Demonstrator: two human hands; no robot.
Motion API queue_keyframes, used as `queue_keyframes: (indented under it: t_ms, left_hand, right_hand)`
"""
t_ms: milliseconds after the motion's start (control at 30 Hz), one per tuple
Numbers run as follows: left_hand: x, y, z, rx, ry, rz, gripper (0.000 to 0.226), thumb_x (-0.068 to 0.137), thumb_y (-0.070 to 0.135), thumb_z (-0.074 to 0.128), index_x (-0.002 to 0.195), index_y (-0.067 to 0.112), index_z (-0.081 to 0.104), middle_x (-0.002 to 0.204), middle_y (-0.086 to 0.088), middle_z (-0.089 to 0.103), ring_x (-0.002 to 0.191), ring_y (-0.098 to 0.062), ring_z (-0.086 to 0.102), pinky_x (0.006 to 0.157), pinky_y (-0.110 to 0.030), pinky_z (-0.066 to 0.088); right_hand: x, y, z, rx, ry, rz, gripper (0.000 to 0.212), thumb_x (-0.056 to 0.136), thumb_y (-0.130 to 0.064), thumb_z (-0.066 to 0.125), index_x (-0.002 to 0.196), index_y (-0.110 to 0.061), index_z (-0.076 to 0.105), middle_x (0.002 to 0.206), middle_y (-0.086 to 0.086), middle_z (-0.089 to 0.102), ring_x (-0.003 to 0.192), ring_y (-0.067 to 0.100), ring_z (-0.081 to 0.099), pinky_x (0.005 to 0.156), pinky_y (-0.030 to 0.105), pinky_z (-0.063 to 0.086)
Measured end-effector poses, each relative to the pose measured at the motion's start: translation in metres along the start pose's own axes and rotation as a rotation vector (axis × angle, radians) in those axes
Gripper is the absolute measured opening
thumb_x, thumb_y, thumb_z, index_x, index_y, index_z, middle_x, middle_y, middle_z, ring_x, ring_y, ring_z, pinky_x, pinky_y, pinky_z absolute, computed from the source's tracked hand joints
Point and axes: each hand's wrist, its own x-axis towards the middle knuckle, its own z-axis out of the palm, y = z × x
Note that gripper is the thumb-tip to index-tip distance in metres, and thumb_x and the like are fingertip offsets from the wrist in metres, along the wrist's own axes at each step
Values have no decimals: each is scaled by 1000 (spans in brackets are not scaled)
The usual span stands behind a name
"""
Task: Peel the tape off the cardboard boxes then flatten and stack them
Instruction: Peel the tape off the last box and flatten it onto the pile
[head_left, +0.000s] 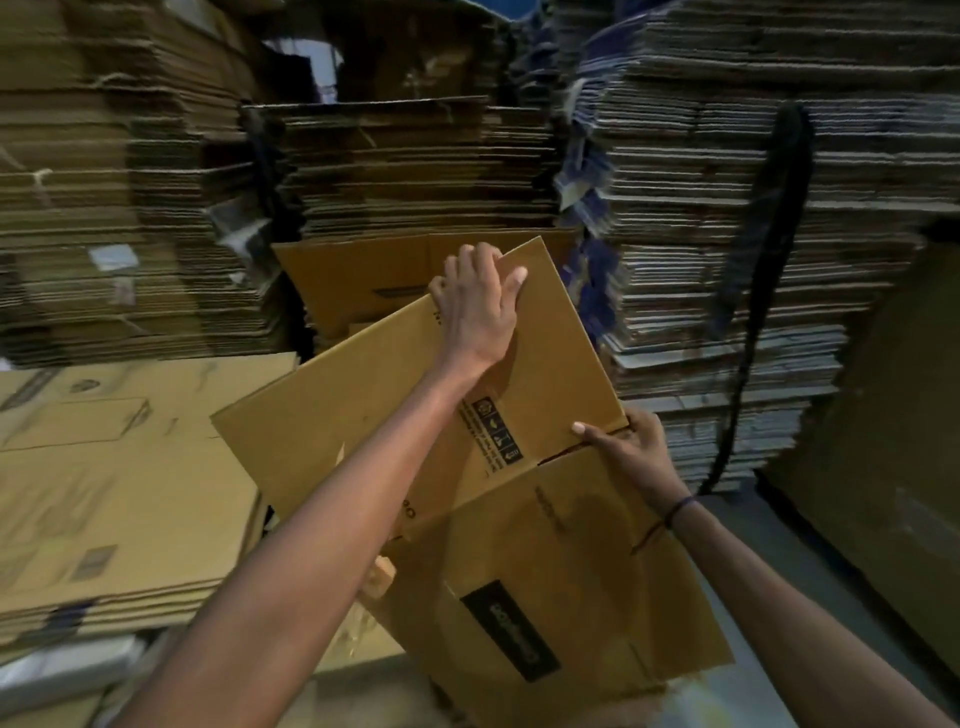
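A brown cardboard box (363, 410) is held tilted in front of me, with a black handling label on its upper panel and a black printed strip on its lower panel. My left hand (480, 306) reaches over the far top edge of the upper panel, fingers curled round that edge. My right hand (631, 452) grips the box's right side at the fold between the two panels, thumb on top. No tape is plainly visible on the box.
A low stack of flattened boxes (119, 493) lies at my left. Tall piles of flattened cardboard (727, 260) wall the back and right. Another opened box (358, 280) stands behind the held one. A dark strap (769, 249) hangs down the right pile. Grey floor (769, 587) shows at lower right.
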Motion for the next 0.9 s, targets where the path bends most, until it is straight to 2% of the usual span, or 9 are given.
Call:
queue_keyframes:
  t_ms: [167,267,367,467,567,633,667,800,900]
  left_hand:
    - [-44,-110,8,247,-110,-213,84,90,68,56,152,20,29,158,-13,26,144,-32,32,117,-60,28]
    - [-90,-167,16,308,-200,-445,101,87,81,47,161,23,9,169,-12,3,154,-38,12,121,-65,12]
    - [-119,-202,25,273,-211,-662,109,84,84,46,162,26,-2,169,-10,-3,154,-40,6,119,-69,15]
    - [-129,-226,36,59,-151,-996,116,78,80,62,162,26,2,166,-12,16,143,-43,34,110,-66,38]
    - [-142,-238,36,-257,-87,-1143,102,69,83,67,149,27,37,132,-3,60,108,-26,63,88,-44,53]
    - [-153,-251,36,-295,-110,-1188,67,74,71,74,126,34,54,117,4,63,112,-24,60,89,-41,47]
    - [-159,-260,38,-315,-123,-1219,65,72,68,79,123,35,56,117,4,63,114,-24,59,91,-40,46]
    - [-178,-279,49,-488,-156,-1284,123,45,86,79,149,29,47,132,-4,65,114,-25,66,89,-41,56]
    - [-187,-280,70,-518,-128,-1333,115,57,66,88,154,33,37,139,1,56,120,-29,61,76,-36,55]
  right_hand:
    - [61,3,29,122,-53,-3,30,83,-30,84,109,-19,75,102,-4,78,94,14,76,77,34,63]
    - [108,15,28,180,-44,10,34,82,-37,83,109,-16,76,104,-2,78,98,16,75,86,39,61]
    - [154,28,27,266,-34,103,37,80,-43,83,106,-18,75,106,-1,77,104,20,72,93,46,58]
    - [199,40,31,331,-81,210,23,86,-36,78,100,-20,69,113,4,72,107,26,67,96,49,54]
    - [238,59,41,360,-105,272,39,83,-41,79,113,-19,66,120,6,69,107,25,65,96,48,53]
    - [256,73,50,343,-119,315,54,81,-44,80,123,-14,64,119,5,68,110,27,63,98,51,51]
    - [264,81,55,329,-123,329,56,81,-44,80,124,-12,64,118,4,68,111,27,62,99,51,50]
    - [286,118,79,250,-110,367,60,70,-51,85,113,-13,69,111,0,69,109,25,62,95,50,51]
    - [292,149,100,155,-81,376,50,79,-47,82,113,-13,67,110,4,69,104,25,63,81,39,51]
